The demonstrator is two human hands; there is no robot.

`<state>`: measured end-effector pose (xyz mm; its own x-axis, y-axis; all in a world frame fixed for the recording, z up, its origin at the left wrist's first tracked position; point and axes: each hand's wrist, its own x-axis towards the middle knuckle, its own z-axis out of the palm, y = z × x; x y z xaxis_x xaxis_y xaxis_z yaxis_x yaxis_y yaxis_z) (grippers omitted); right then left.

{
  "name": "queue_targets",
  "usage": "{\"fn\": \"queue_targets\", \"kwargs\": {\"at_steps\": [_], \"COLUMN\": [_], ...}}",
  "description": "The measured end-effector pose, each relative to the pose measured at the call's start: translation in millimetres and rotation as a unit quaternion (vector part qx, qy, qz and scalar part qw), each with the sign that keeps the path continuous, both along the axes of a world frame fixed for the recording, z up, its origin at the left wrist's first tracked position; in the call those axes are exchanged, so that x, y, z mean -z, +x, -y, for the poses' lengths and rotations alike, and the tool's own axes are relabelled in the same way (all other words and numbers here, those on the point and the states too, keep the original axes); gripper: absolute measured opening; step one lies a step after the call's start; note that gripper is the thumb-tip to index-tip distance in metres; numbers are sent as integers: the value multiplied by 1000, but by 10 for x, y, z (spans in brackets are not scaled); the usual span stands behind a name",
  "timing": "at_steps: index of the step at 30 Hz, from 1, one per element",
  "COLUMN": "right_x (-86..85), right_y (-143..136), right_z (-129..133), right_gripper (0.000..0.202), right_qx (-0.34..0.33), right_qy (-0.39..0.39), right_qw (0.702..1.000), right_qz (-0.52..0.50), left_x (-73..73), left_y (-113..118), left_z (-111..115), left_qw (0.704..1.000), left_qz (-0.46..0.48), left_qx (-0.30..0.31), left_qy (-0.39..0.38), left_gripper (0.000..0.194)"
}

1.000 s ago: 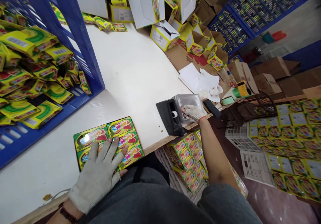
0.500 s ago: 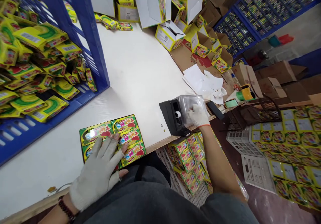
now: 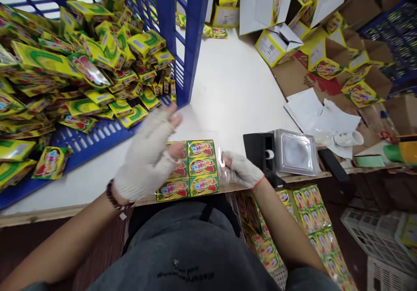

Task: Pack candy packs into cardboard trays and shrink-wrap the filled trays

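A block of small yellow-green boxes point(image 3: 202, 167) lies flat at the table's front edge. My left hand point(image 3: 146, 152), in a white fingerless glove, is over the block's left side, fingers apart and slightly blurred, holding nothing. To the right of the block is my right hand point(image 3: 243, 168), gloved too, with its fingers pinched on a shiny clear plastic film point(image 3: 222, 154) beside the boxes. A black tape dispenser point(image 3: 257, 152) stands right of that hand, next to a clear plastic tray point(image 3: 297, 153).
A blue crate point(image 3: 192, 43) full of small boxes stands at the left. Opened cartons point(image 3: 278, 45), white paper point(image 3: 308, 108) and a paper cup point(image 3: 348, 139) lie at the back right. Packed boxes point(image 3: 312, 204) sit below the table's edge.
My right hand has left the clear tray and come to the block's right side with film in it. My left hand has lifted off the boxes. The view has shifted left.
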<state>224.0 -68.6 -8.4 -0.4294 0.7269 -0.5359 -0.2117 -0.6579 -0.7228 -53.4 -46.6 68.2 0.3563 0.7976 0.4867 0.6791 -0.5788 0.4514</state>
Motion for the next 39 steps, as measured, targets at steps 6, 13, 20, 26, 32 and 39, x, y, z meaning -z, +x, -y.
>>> {"fn": "queue_targets", "kwargs": {"at_steps": [6,13,20,26,32,39], "right_x": [295,232,233,295,292,392], "right_y": [-45,-23,-67,-35,-76,-145], "right_z": [9,289,647,805,849,977], "right_gripper": [49,57,58,49,28,26], "right_qx": [-54,-40,54,87,84,87], "right_qy": [-23,-10,-28,-8,97,108], "right_qw": [998,996,989,988,969,957], "right_qz": [-28,85,137,124,213,253], "left_x": [615,691,614,662,725,703], "left_y": [583,700,736,762,810,822], "left_z": [-234,-184,-262,-365,-371,-377], "left_qw": [954,933,911,907,918,911], "left_qz": [-257,-319,-354,-346,-327,-328], "left_qx": [94,114,144,171,187,200], "left_qy": [-123,-121,-155,-169,-124,-150], "left_gripper": [45,44,47,47,42,56]}}
